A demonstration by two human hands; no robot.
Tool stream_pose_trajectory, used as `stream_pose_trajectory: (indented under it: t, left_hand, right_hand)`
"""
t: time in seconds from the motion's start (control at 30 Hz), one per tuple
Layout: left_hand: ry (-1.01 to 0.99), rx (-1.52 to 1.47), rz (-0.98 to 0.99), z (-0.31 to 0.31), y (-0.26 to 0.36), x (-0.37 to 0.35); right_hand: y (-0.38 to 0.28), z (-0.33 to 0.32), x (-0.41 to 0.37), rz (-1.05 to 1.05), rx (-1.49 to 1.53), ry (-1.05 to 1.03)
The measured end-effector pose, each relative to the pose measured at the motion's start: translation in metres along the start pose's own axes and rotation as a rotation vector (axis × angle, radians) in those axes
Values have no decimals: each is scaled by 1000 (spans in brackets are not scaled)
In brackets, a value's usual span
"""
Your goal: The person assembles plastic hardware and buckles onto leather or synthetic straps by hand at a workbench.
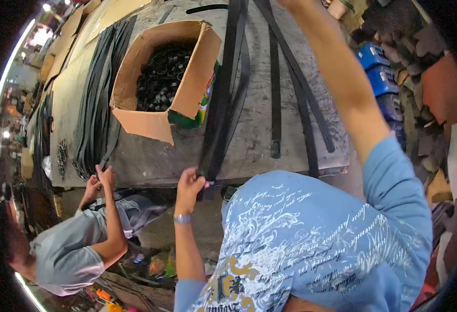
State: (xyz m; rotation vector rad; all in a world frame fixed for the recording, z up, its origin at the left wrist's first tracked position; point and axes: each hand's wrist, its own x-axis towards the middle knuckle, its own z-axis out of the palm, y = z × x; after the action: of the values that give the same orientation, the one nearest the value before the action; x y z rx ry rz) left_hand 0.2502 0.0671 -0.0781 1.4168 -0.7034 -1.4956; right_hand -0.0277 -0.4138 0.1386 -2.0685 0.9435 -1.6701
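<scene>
My left hand (191, 188), with a metal watch on its wrist, is closed at the near ends of long black straps (222, 99) by the table's front edge. These straps run away from me to the far side, and one is blurred. My right arm stretches forward over the right of the table. My right hand (290, 3) is cut off by the top edge, so its fingers and anything in them are hidden. Between my arms, more black straps lie on the table, including a straight belt strap (275, 99) and a slanting strap (303, 86).
An open cardboard box (197, 78) full of small black loops stands left of the straps. Beyond it lies a bundle of black straps (97, 93), where a co-worker in grey (72, 255) has both hands. Blue bins (379, 78) stand right of the grey table (150, 156).
</scene>
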Motion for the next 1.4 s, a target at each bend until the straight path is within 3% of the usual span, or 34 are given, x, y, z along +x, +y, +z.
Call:
stream_pose_trajectory:
  t: [0.07, 0.1, 0.2, 0.33, 0.4, 0.47, 0.6, 0.63, 0.77, 0.8, 0.9, 1.0, 1.03, 1.1, 1.13, 1.17, 1.23, 1.33, 1.4]
  left_hand:
    - [83, 80, -4, 12, 2, 27]
    - [94, 135, -11, 14, 0, 35]
    - [128, 376, -22, 13, -9, 41]
    - [151, 737, 12, 13, 0, 33]
    - [156, 844, 87, 11, 0, 31]
    - [200, 954, 213, 4, -5, 33]
    - [246, 1068, 281, 9, 9, 42]
    - [234, 1077, 289, 19, 18, 45]
    - [173, 937, 383, 55, 33, 52]
    - [122, 870, 419, 63, 38, 50]
    - [30, 708, 575, 84, 87, 38]
    - [128, 665, 871, 95, 165, 31]
    - [227, 740, 932, 92, 192, 32]
    - [310, 840, 1088, 65, 230, 65]
    - [311, 941, 1077, 52, 246, 85]
    - [288, 983, 893, 36, 253, 107]
    - [223, 1446, 637, 1, 255, 165]
    - [-167, 1747, 111, 2, 255, 194]
    - [-129, 1747, 280, -10, 242, 201]
  right_hand:
    - [33, 8, -71, -226, -176, 79]
    - [-12, -17, -127, 264, -218, -284]
    - [29, -39, -283, 666, -242, -442]
    - [-18, -72, -409, 911, -368, -643]
    - [-65, -70, -410, 1026, -465, -720]
    - [-73, -64, -417, 997, -561, -739]
    - [-82, -48, -409, 883, -591, -790]
    - [-80, -47, -417, 775, -618, -760]
    - [-76, -44, -421, 706, -600, -751]
    - [-78, -44, -420, 779, -595, -743]
    - [-89, -53, -406, 1014, -537, -688]
    - [-76, -74, -427, 788, -620, -582]
    - [-81, -77, -419, 897, -684, -637]
    - [-67, -85, -429, 875, -688, -669]
    - [-62, -88, -432, 865, -690, -684]
    - [-62, -89, -431, 860, -657, -674]
    - [-61, -92, -425, 848, -592, -652]
    - [-48, -98, -421, 1036, -441, -716]
    - [-46, -101, -427, 1012, -272, -571]
